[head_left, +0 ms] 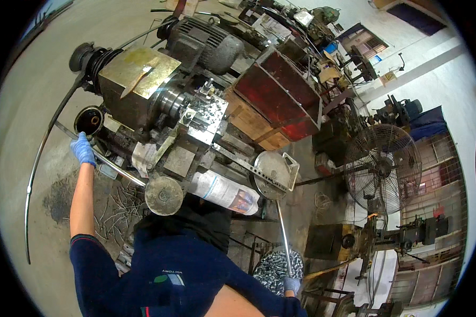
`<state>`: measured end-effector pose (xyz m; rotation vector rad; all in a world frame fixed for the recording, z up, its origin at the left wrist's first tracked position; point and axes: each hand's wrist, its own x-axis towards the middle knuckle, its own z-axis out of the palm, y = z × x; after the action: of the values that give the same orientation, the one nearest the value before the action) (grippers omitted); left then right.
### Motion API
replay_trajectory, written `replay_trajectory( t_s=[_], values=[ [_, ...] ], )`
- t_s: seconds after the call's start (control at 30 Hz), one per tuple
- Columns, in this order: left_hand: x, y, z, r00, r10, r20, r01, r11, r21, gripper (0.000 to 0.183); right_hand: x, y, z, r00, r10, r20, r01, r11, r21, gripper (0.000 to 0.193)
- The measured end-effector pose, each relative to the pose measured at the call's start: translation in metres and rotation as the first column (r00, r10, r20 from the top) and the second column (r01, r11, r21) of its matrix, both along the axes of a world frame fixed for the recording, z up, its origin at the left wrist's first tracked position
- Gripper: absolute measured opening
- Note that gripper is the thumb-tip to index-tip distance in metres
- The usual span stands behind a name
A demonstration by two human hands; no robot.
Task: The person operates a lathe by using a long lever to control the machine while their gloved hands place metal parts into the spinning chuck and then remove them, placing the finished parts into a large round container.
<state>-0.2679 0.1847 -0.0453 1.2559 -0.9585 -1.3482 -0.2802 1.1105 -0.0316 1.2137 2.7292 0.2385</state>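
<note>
A: What are the hands doing?

B: The left hand [82, 149] is closed round the left lever [119, 169], well out from the disc [164, 195] at the lever's inner end. The right hand [292, 285] looks closed round the low end of the right lever [284, 227], though its fingers are too small to tell apart.

A: Where does that right lever run?

B: Down from just below the wheel [272, 171], over the heap of metal pieces [269, 269].

A: What could go wrong?

B: A slip, mainly. If either lever is oily, which I can't tell, a gloved grip could slide, and the right hand might knock against those pieces.

A: And up at the machine?

B: The chuck [170, 102] sits just beside the block [212, 113], both well apart from the hands. Too hard a push on a lever might jam parts there. The brush [136, 83] lies loose on the yellow housing [161, 61]; shaking could walk it off towards the chuck.

A: Underfoot?

B: Shavings [116, 211] litter the floor [58, 227] below the left lever. A careless step could snag them.
</note>
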Motion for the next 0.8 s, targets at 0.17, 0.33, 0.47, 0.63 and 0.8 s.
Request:
replay_trajectory(
  t_s=[0.17, 0.33, 0.47, 0.63, 0.8],
  values=[
    [0.004, -0.006, -0.006, 1.000, 0.010, 0.015, -0.010, 1.000, -0.006, 0.019, -0.001, -0.037, 0.028, 0.998, -0.024, 0.052, 0.026, 0.999, -0.041, 0.051],
    [0.003, 0.000, 0.001, 1.000, 0.003, -0.001, -0.003, 0.999, -0.040, 0.019, 0.003, -0.070, 0.055, 0.999, -0.014, 0.035, 0.016, 0.998, -0.067, 0.050],
    [0.003, -0.006, -0.008, 0.999, 0.003, -0.048, -0.005, 0.999, -0.044, 0.019, 0.007, -0.047, 0.035, 0.999, -0.039, 0.016, 0.039, 0.999, -0.035, 0.050],
    [0.003, 0.001, 0.008, 1.000, -0.005, 0.009, 0.005, 1.000, -0.020, 0.018, 0.007, -0.033, 0.021, 0.998, -0.014, 0.054, 0.016, 0.999, -0.034, 0.051],
    [0.005, -0.004, -0.001, 1.000, 0.003, -0.006, -0.004, 1.000, -0.026, 0.018, 0.009, -0.029, 0.016, 0.996, 0.004, 0.089, -0.003, 1.000, -0.017, 0.053]
  ],
)
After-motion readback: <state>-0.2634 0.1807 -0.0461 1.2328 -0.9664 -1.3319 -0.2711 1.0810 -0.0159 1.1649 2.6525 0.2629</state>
